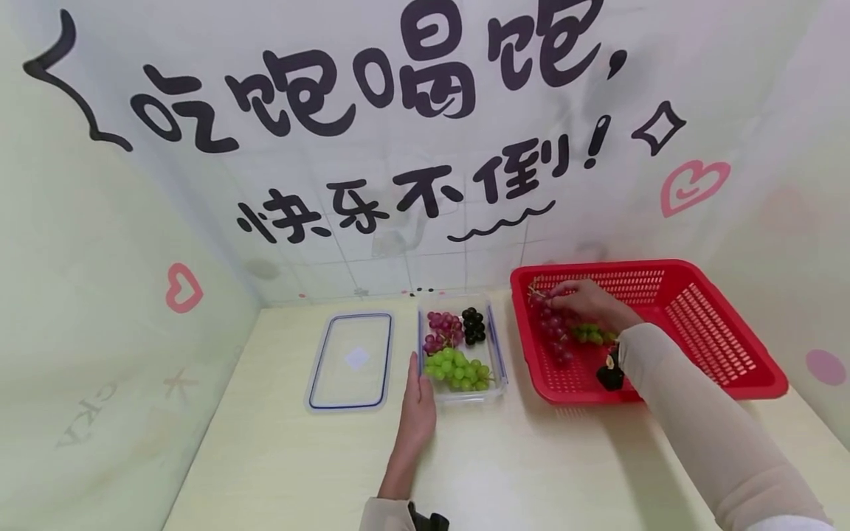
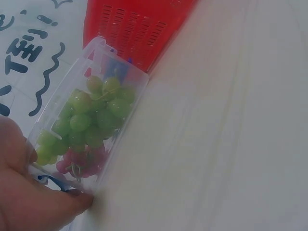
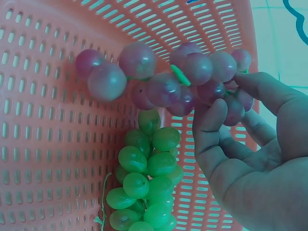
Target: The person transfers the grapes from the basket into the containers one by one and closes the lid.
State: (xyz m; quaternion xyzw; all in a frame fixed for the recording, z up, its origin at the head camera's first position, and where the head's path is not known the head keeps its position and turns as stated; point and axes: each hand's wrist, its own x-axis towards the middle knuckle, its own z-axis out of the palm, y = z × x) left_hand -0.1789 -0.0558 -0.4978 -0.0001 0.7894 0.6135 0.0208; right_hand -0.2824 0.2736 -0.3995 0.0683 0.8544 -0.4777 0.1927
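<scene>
My right hand [image 1: 587,302] pinches a bunch of red grapes [image 3: 163,89] near its stem end. The bunch hangs at the left side of the red basket [image 1: 717,346], and green grapes [image 3: 149,178] lie beneath it in the right wrist view. With straight fingers my left hand [image 1: 418,413] presses on the left side of a clear plastic container [image 1: 458,398], near its front corner. Inside the container are green grapes [image 1: 458,369] in front, red grapes [image 1: 443,328] at the back left and black grapes [image 1: 474,327] at the back right.
Left of the container a clear lid [image 1: 352,361] with a blue seal lies flat on the pale table [image 1: 279,464]. A printed wall covering [image 1: 372,265] rises behind the table and along both sides. The basket's perforated walls surround my right hand.
</scene>
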